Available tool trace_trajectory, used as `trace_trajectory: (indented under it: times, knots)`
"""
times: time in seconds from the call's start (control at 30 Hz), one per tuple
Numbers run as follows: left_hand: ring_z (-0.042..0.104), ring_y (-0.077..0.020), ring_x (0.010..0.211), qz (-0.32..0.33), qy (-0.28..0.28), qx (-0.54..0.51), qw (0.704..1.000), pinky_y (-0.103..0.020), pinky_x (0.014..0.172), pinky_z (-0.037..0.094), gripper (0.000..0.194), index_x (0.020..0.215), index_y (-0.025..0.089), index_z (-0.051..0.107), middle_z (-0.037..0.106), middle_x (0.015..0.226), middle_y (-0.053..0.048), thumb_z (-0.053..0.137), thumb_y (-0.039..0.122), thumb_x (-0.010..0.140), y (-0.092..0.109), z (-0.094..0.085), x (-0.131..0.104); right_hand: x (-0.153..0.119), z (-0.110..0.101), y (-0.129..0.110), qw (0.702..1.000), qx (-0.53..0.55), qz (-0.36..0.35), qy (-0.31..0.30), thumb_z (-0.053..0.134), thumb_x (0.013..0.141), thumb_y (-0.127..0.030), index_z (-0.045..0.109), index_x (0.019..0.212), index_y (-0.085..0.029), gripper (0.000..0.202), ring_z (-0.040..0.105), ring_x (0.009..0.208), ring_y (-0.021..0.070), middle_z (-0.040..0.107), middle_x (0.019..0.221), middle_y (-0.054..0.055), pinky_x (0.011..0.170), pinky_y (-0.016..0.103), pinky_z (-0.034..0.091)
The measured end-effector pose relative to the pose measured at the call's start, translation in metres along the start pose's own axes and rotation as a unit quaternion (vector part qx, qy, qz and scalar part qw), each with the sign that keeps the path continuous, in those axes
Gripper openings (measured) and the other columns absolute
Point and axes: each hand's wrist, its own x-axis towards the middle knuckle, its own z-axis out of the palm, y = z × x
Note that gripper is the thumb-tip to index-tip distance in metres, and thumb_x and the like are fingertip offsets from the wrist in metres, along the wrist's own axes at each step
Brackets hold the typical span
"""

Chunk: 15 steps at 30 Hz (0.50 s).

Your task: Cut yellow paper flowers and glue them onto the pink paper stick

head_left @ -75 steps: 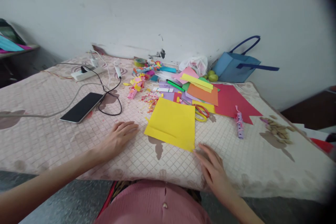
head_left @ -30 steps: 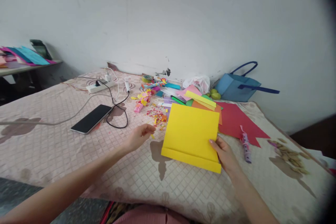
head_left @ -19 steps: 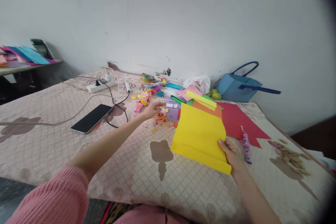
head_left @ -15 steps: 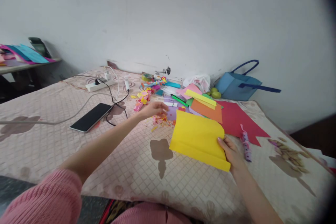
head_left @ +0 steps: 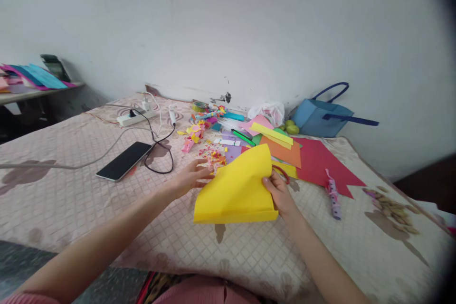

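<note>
Left grip: released, fingers spread beside the paper's left part; contact uncertain. Yellow sheet between the two grips, over the near part of the bench, bowed, a folded band along its near edge. Judged very light, soft across its width, stiffer along the fold, easily creased, perhaps a little slippery. Best taken by opposite side edges, near the fold, with light pinches. Right grip: pinching the sheet's right side, thumb on top.

Counts, left to right: one phone; one power strip; one tape roll; one green pen; one red loop, partly hidden; one orange sheet; two green fruits at least; one large red sheet; one blue bag; one lilac roll. Tan pieces, far right: heaped, uncountable. Paper scraps: likewise.
</note>
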Motion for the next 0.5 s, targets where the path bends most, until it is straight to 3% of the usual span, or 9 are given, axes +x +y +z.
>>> trace_trajectory:
  times: [0.1,0.2,0.27,0.37,0.43,0.5]
  knots:
    - [0.059,-0.0252,0.109,0.031,0.055,-0.03,0.998,-0.039,0.086,0.05,0.06,0.114,0.02,0.047,0.058,0.121,-0.015,0.078,0.031,0.063,-0.001,-0.006,-0.005,0.007,0.008,0.0,1.0,0.011,-0.006,-0.014,0.06,0.077,-0.048,0.053,0.101,-0.025,0.034,0.065,0.094,0.0265,0.067,0.106,0.006,0.08,0.043,0.052]
    - [0.057,-0.0246,0.112,0.137,0.096,-0.011,0.986,-0.041,0.097,0.044,0.06,0.108,0.017,0.051,0.061,0.116,-0.012,0.08,0.025,0.056,0.0,-0.017,-0.004,0.014,0.016,0.005,0.999,0.007,0.001,-0.033,0.061,0.077,-0.045,0.051,0.101,-0.024,0.033,0.066,0.088,0.0234,0.068,0.102,0.006,0.078,0.039,0.052]
    - [0.056,-0.0248,0.113,0.2,0.119,0.044,0.972,-0.044,0.098,0.043,0.054,0.106,0.017,0.052,0.059,0.118,-0.012,0.077,0.027,0.06,-0.002,-0.026,-0.003,0.019,0.021,0.011,0.997,-0.06,0.006,-0.05,0.059,0.078,-0.043,0.049,0.106,-0.023,0.036,0.067,0.077,0.0207,0.069,0.091,0.005,0.066,0.033,0.053]
    - [0.057,-0.0263,0.111,0.229,0.138,0.162,0.95,-0.046,0.091,0.047,0.046,0.105,0.016,0.053,0.058,0.118,-0.013,0.071,0.033,0.067,-0.006,-0.039,-0.004,0.026,0.023,0.02,0.98,-0.191,-0.002,-0.053,0.053,0.08,-0.043,0.049,0.106,-0.021,0.034,0.06,0.053,0.0156,0.065,0.073,0.001,0.044,0.026,0.046]
    - [0.056,-0.0269,0.111,0.251,0.149,0.267,0.918,-0.047,0.09,0.047,0.04,0.106,0.017,0.055,0.059,0.118,-0.013,0.066,0.035,0.072,-0.007,-0.045,-0.006,0.031,0.014,0.022,0.97,-0.238,-0.015,-0.043,0.053,0.079,-0.042,0.053,0.099,-0.021,0.029,0.056,0.048,0.014,0.063,0.069,0.0,0.043,0.025,0.043]
    - [0.054,-0.0272,0.113,0.303,0.176,0.377,0.857,-0.05,0.095,0.043,0.033,0.107,0.018,0.058,0.059,0.119,-0.012,0.06,0.034,0.078,-0.006,-0.045,-0.012,0.038,-0.004,0.019,0.96,-0.277,-0.031,-0.023,0.056,0.076,-0.041,0.056,0.091,-0.02,0.025,0.058,0.057,0.0153,0.063,0.072,0.001,0.049,0.026,0.045]
